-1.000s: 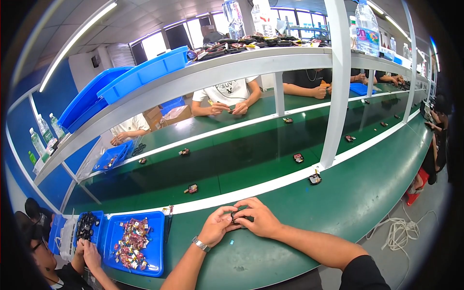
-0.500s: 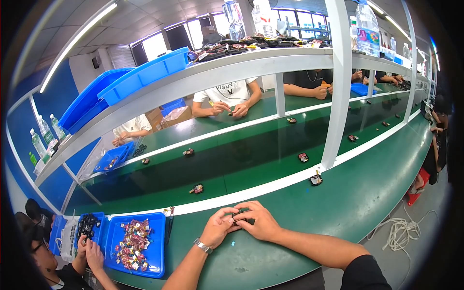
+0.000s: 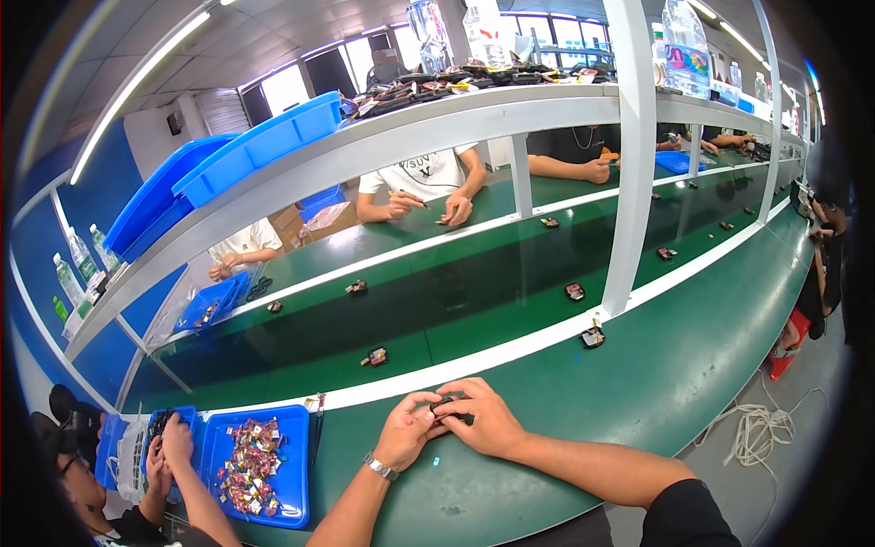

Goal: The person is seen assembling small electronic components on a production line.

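Both my hands meet over the green tabletop, closed around a small black plastic part (image 3: pixel 444 407). My left hand (image 3: pixel 406 435), with a metal watch on the wrist, grips it between thumb and fingers. From the other side my right hand (image 3: pixel 483 421) pinches it with curled fingers, which cover most of it. Just below the hands a tiny light-blue piece (image 3: pixel 436 461) lies on the table. Farther right, against the white rail, rests a black casing (image 3: pixel 592 337) with a pale label-like patch.
A blue tray (image 3: pixel 301 483) of small pinkish components stands left, beside a blue bin (image 3: pixel 190 417) where a co-worker's hands (image 3: pixel 173 451) work. Beyond the rail, a dark green belt (image 3: pixel 465 326) carries several small casings. A white post (image 3: pixel 635 164) supports the loaded overhead shelf.
My hands stay almost in place around the black part. The left co-worker's hand has risen toward the bin. Across the belt, a person's hands have moved apart, one holding a pen-like tool.
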The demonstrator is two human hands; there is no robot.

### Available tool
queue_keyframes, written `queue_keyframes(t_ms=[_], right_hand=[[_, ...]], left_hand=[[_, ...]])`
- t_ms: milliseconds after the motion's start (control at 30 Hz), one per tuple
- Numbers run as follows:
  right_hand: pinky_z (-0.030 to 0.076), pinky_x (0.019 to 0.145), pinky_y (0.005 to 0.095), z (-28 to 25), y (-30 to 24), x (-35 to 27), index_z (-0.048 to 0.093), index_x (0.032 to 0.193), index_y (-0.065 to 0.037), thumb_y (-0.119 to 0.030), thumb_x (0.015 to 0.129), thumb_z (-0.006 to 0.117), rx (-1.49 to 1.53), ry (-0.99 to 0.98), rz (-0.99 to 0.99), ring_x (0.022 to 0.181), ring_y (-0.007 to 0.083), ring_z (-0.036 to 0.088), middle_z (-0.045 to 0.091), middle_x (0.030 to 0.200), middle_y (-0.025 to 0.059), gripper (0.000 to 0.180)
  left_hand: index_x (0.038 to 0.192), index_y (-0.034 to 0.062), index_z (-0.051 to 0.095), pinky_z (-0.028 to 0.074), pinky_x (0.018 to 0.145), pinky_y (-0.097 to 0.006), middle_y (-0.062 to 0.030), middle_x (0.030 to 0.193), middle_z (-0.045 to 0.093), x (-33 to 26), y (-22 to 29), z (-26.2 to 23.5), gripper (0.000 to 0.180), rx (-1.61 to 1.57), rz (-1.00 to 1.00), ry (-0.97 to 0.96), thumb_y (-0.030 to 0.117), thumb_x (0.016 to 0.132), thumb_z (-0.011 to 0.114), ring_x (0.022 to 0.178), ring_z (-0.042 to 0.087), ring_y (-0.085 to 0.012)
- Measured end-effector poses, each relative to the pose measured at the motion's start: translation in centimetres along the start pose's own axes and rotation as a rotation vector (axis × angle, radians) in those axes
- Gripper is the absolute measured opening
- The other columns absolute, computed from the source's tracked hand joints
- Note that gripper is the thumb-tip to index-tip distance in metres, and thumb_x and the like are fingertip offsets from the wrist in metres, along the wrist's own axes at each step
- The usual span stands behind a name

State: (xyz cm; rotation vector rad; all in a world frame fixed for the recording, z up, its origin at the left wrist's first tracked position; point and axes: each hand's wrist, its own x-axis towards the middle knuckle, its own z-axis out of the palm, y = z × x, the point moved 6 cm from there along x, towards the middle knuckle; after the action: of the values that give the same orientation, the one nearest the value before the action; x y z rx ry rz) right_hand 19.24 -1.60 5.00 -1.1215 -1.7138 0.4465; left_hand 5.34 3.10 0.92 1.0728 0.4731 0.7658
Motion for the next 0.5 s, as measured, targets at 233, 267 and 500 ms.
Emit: queue_keyframes(t_ms=[233, 267, 500], right_hand=[[0.051, 0.089, 0.0364, 0.07, -0.04, 0.0, 0.075, 0.097, -0.011, -0.006, 0.079, 0.07, 0.027, 0.003, 0.023, 0.114, 0.0266, 0.054, 0.061, 0.12, 0.0066, 0.019], [0.051, 0.089, 0.0362, 0.07, -0.07, 0.02, 0.075, 0.097, -0.011, -0.005, 0.079, 0.069, 0.034, 0.006, 0.015, 0.114, 0.0267, 0.054, 0.061, 0.121, 0.0066, 0.019], [0.051, 0.09, 0.036, 0.07, -0.48, 0.32, 0.074, 0.096, -0.009, -0.005, 0.079, 0.068, 0.08, -0.005, -0.018, 0.117, 0.0271, 0.052, 0.06, 0.123, 0.0077, 0.018]], left_hand=[[0.125, 0.0028, 0.046, 0.05, 0.099, -0.04, -0.0158, 0.117, 0.062, -0.12, -0.19, 0.03, 0.028, 0.021, 0.005, 0.026, 0.007, 0.097, 0.052, 0.111, 0.061, -0.024], [0.125, 0.0026, 0.046, 0.05, 0.099, -0.039, -0.016, 0.119, 0.062, -0.1, -0.22, 0.13, 0.028, 0.043, 0.013, 0.038, 0.006, 0.098, 0.051, 0.112, 0.061, -0.0239], [0.125, 0.0019, 0.046, 0.051, 0.099, -0.039, -0.0168, 0.122, 0.06, -0.13, -0.02, 0.02, 0.026, 0.119, 0.014, 0.11, 0.001, 0.098, 0.046, 0.112, 0.06, -0.0238]])
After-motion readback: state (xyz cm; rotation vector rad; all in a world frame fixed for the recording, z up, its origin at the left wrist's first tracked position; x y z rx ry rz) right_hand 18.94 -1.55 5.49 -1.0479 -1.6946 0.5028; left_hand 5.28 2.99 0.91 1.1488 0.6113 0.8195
